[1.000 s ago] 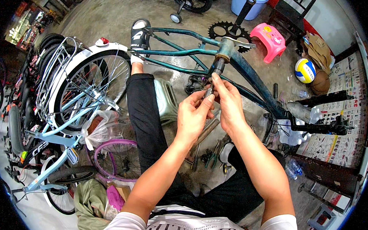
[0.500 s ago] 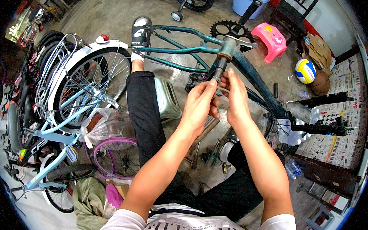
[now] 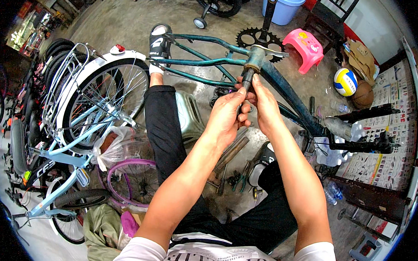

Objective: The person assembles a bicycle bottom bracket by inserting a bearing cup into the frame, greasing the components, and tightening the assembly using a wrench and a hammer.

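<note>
A dark teal bicycle frame (image 3: 291,99) lies across in front of me, its bottom bracket shell (image 3: 255,59) facing me. From the shell sticks a dark cylindrical, socket-like tool (image 3: 247,78), pointing toward me. My left hand (image 3: 226,110) is closed around the tool's near end, thumb on top. My right hand (image 3: 263,101) presses against the tool's right side, its fingertips partly hidden behind it. Beyond the shell are a black toothed chainring (image 3: 246,38) and an upright crank arm (image 3: 269,14).
A light blue bicycle (image 3: 66,153) and a purple wheel rim (image 3: 126,183) stand at left. Hand tools (image 3: 239,177) lie on the floor between my feet. A pink stool (image 3: 304,46), a volleyball (image 3: 345,82) and a basketball (image 3: 363,95) are at right. A silvery-green metal piece (image 3: 188,113) sits beside my left leg.
My right hand's fingers have moved up along the tool, closer to the shell. My left hand stays on the tool's near end. The view has shifted slightly.
</note>
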